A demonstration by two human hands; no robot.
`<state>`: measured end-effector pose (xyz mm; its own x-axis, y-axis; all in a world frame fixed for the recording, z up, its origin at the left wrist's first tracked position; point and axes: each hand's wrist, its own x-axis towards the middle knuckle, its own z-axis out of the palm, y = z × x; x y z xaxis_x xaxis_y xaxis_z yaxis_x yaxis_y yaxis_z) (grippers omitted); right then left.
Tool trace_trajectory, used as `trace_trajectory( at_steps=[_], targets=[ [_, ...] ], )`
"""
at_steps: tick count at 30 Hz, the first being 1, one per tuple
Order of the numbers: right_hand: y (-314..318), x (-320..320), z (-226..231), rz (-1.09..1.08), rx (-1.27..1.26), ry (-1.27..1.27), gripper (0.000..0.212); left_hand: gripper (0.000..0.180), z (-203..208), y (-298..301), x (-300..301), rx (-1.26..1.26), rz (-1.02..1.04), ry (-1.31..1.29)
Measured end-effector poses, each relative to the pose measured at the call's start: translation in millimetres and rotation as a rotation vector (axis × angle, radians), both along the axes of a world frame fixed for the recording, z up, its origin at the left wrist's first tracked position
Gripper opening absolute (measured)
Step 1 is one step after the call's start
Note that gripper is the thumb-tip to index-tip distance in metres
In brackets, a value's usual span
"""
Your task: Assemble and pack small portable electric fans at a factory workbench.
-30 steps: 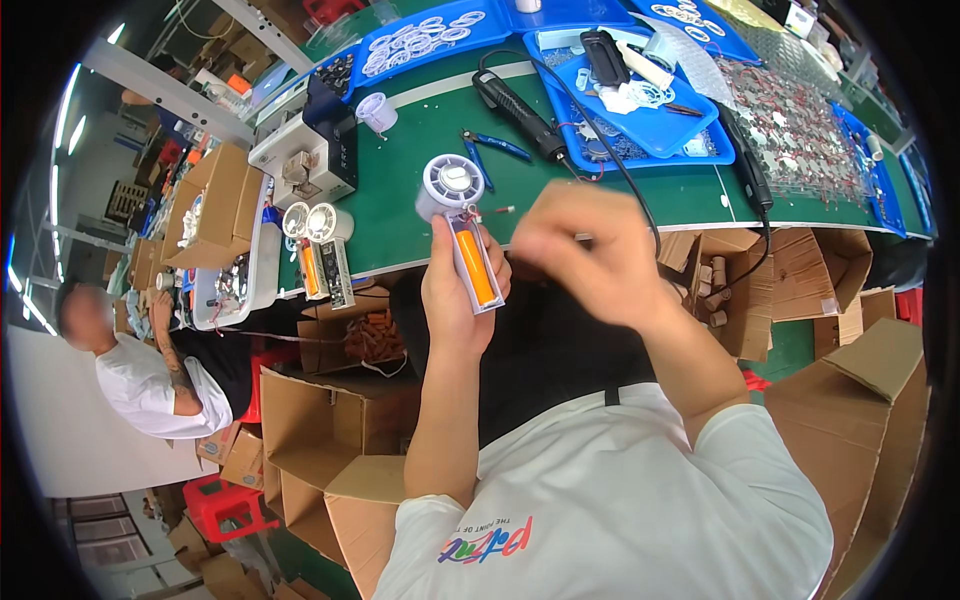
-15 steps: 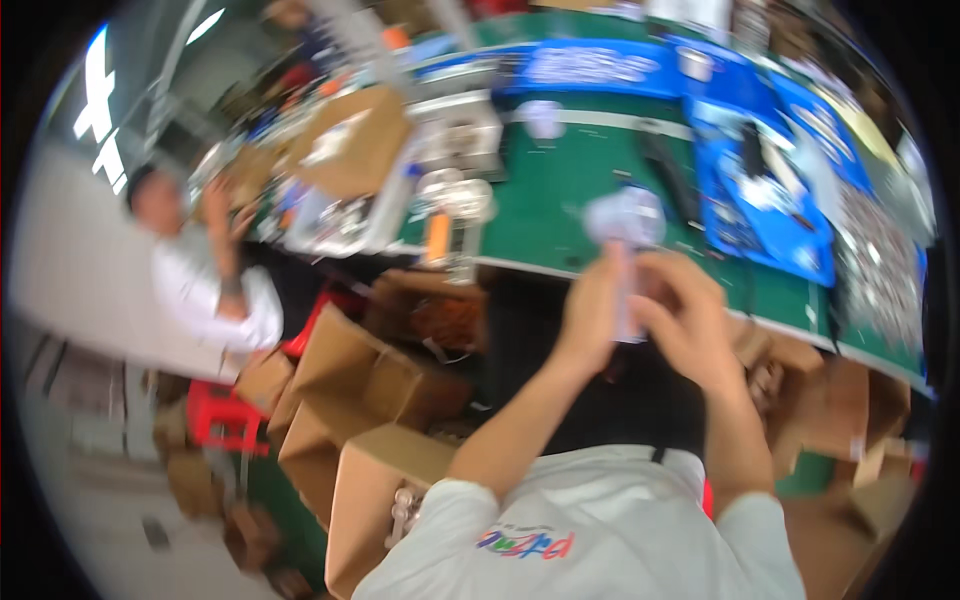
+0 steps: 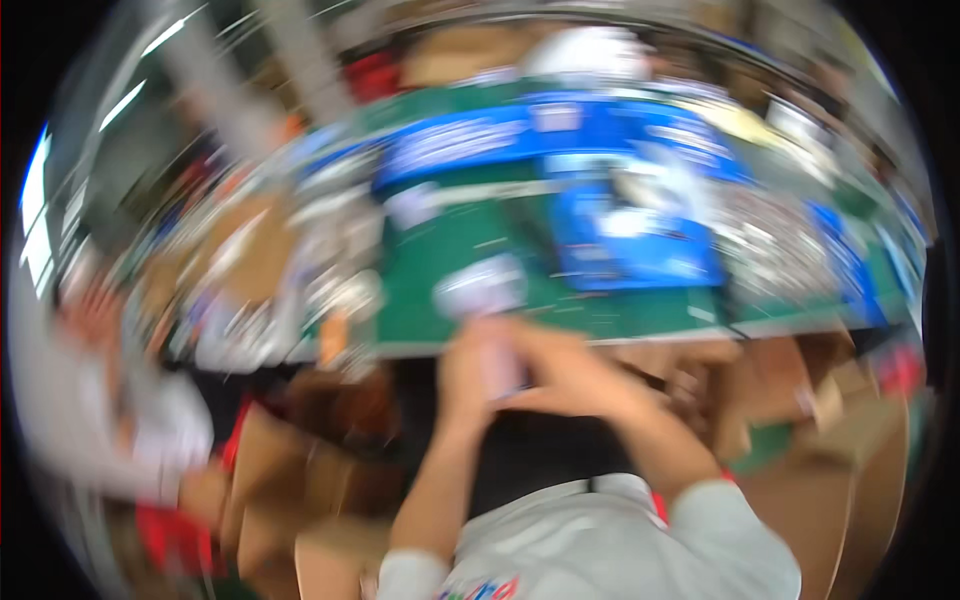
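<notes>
The whole view is smeared by motion. My left hand (image 3: 463,372) is wrapped round the slim handle of what looks like a pale lilac handheld fan (image 3: 482,287). Its round, whitish head points away from me, over the near edge of the green table (image 3: 420,270). My right hand (image 3: 565,368) closes on the same handle from the right, its thumb and fingers bent about the lower part. Fine detail of the fan is too blurred to make out.
Blue mats (image 3: 640,240) with small parts lie on the table beyond my hands. A heap of shiny small pieces (image 3: 770,240) is to the right. Cardboard boxes (image 3: 290,500) crowd both sides below the table. At the far left sits a co-worker (image 3: 150,410) in white.
The view has swung to the right, so table and boxes appear further left. Both hands stay on the fan; the right hand's fingers now lie closer round the handle.
</notes>
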<state>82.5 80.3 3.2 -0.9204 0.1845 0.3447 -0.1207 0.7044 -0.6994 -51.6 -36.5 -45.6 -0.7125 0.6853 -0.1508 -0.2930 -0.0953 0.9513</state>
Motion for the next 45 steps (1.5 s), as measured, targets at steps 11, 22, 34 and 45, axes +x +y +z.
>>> trace_trajectory(
  at_steps=[11, 22, 34, 45],
  targets=[
    [-3, 10, -1, -0.030, 0.003, 0.064, 0.081, 0.069, 11, 23, -11, 0.076, 0.026, 0.176],
    [-6, -15, 0, -0.059, 0.025, 0.066, 0.076, 0.051, 5, 20, -45, -0.289, 0.108, 0.449],
    [-30, -39, -23, -0.235, -0.021, 0.181, 0.069, 0.038, 19, 12, -14, 0.325, 0.023, 0.241],
    [-28, -38, -15, -0.227, -0.014, 0.103, 0.087, 0.044, 18, 15, -16, 0.294, 0.088, 0.368]
  ],
)
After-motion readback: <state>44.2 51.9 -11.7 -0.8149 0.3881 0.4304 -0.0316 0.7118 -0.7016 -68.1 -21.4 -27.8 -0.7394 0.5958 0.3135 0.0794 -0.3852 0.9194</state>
